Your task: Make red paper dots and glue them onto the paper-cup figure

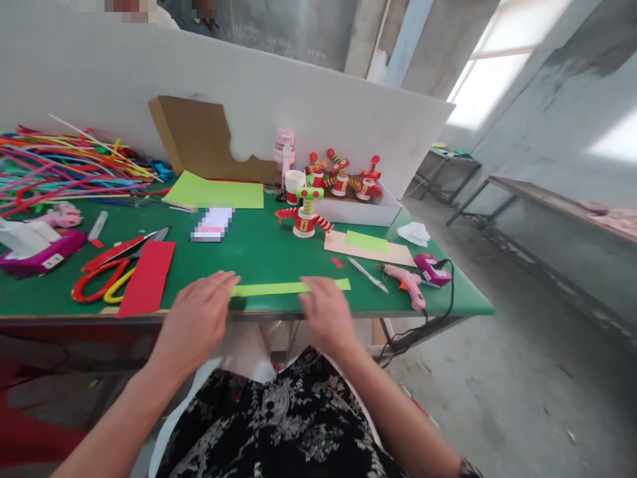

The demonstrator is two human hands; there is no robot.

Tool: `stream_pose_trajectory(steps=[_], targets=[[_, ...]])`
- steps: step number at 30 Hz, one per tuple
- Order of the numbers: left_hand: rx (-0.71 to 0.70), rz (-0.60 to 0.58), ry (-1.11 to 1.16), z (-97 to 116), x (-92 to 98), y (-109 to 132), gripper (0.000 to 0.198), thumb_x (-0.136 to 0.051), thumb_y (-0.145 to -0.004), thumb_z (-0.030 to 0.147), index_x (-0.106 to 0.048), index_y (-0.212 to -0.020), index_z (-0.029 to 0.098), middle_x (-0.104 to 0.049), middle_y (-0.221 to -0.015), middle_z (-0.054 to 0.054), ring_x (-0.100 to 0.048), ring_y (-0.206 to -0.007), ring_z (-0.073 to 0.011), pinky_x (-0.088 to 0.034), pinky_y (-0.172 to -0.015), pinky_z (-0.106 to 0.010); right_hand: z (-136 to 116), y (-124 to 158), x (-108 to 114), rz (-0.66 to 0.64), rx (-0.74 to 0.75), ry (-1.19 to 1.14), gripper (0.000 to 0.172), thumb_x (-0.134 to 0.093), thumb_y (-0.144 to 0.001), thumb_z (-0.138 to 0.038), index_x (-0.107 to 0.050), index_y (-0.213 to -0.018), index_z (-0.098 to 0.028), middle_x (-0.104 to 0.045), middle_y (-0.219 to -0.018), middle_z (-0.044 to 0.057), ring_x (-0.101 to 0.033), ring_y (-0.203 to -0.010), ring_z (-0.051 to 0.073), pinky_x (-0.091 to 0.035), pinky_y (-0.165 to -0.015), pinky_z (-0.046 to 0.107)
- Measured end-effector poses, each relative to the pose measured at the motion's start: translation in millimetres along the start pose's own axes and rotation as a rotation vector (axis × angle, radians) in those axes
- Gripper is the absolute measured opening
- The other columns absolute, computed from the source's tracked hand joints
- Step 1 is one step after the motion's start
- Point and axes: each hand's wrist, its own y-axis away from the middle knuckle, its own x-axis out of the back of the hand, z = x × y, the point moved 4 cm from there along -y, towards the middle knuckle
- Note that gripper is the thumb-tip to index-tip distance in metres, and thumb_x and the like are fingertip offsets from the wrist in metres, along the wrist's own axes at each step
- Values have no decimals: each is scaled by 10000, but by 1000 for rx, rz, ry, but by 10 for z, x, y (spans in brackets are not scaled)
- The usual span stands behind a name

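Bright daylight from window point(490, 73) at right w/ glare, hands motion-blurred, edges wide-angle stretched

Scissors point(107, 269) left of paper strip point(279, 288); glue gun point(408, 284) right.

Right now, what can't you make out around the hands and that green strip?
Head view only:
- green strip: both ends partly under the left hand and right hand; grip unclear.
- white card: face blurred.
- pipe cleaners: cut off by the left edge.
- scissors: partly under red paper.
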Motion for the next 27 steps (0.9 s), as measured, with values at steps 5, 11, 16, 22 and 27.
stream_pose_trajectory(steps=[5, 11, 16, 22, 27], targets=[[-217, -18, 2, 186, -483, 82, 571, -219, -993, 347, -535, -1381, 73, -557, -1444, -180, -447, -1393, -326, -304, -1128, -520, -526, -63, -518, -257, 197, 62, 775, -472, -954, -603, -418, -1482, -39, -414, -1551, 179, -323, -1466, 346, -173, -1232, 517], [-156, -35, 1, 96, -580, 180, 730, -180, -994, 519, -483, -1411, 3, -510, -1463, -246, -437, -1387, -394, -315, -1116, -569, -142, -4, -338, -281, 85, 136, 790, -444, -952, -639, -409, -1493, -64, -383, -1565, 162, -312, -1477, 327, -211, -1225, 511], [-86, -28, 42, 56, -523, 229, 710, -195, -988, 512, -408, -1477, 43, -517, -1464, -228, -418, -1405, -378, -312, -1133, -568, 270, 82, -88, -293, -24, 184, 768, -411, -978, -610, -388, -1506, -53, -352, -1575, 172, -286, -1490, 317, -199, -1231, 497], [-54, -12, 42, -6, -520, 253, 710, -172, -980, 544, -405, -1494, 113, -536, -1455, -205, -427, -1404, -367, -322, -1136, -569, 510, 158, 61, -256, -60, 217, 721, -399, -990, -588, -400, -1508, -88, -361, -1572, 164, -295, -1491, 275, -224, -1231, 451], [-32, -36, 38, -23, -494, 260, 706, -175, -981, 529, -485, -1442, 93, -524, -1464, -215, -403, -1421, -363, -319, -1143, -553, 567, 180, 112, -248, -64, 221, 696, -401, -995, -565, -399, -1512, -99, -356, -1575, 167, -314, -1484, 272, -229, -1230, 454]])
